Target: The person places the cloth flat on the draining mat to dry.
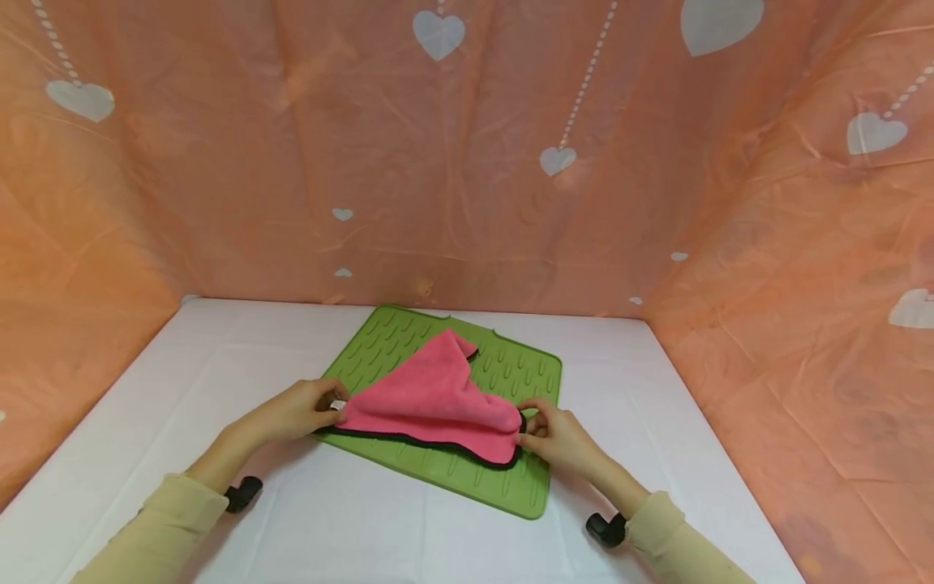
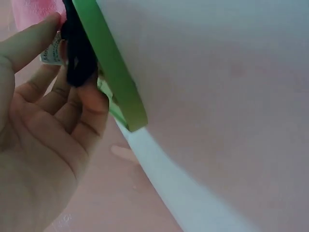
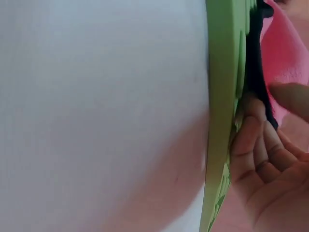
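A pink cloth (image 1: 438,385) with a black edging lies bunched and partly folded over a green ridged mat (image 1: 511,495). Its far corner points toward the back, with a small flap turned over. My left hand (image 1: 301,408) pinches the cloth's left corner between thumb and fingers, beside a white printed label (image 2: 52,50). At the opposite end, my right hand (image 1: 560,438) pinches the near right corner by its black edging. In the right wrist view, the pink cloth (image 3: 287,53) rises from the dark edging, close over the mat's edge (image 3: 222,96).
The mat sits at an angle on a white-covered table (image 1: 350,519). Orange curtains (image 1: 467,178) with pale hearts stand behind and at both sides. A black strap piece (image 1: 244,493) shows at the left wrist, another black piece (image 1: 607,530) at the right.
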A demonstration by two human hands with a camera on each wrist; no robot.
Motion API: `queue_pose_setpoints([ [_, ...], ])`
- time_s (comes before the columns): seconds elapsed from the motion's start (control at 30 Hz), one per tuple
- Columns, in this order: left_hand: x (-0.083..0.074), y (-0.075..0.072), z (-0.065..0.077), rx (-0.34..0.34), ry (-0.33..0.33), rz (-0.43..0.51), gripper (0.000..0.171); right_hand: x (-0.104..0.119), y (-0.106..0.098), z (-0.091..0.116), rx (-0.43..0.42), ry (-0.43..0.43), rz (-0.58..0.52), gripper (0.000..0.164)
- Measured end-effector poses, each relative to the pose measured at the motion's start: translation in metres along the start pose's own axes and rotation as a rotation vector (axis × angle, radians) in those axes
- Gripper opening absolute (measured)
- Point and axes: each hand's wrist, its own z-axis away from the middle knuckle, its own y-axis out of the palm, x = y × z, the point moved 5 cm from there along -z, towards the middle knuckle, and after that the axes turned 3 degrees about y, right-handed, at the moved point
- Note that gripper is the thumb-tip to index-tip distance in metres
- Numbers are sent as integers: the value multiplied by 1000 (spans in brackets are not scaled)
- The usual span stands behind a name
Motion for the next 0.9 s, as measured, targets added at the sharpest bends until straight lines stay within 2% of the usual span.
queue_pose_setpoints([
  [0.17,-3,1,-1,-16,30,24,20,4,3,0,14,-26,10,44],
  [0.37,-4,-8,3,-58,39,33,21,6,0,3,39,-34,15,45],
  [0.53,3,-14,5,-64,38,31,18,6,4,9,118,-37,5,47],
  [0.67,8,-13,6,-34,45,32,16,9,9,13,173,-69,-21,47],
  [0.9,9,-9,6,18,61,32,17,9,14,16,205,-98,-20,44],
])
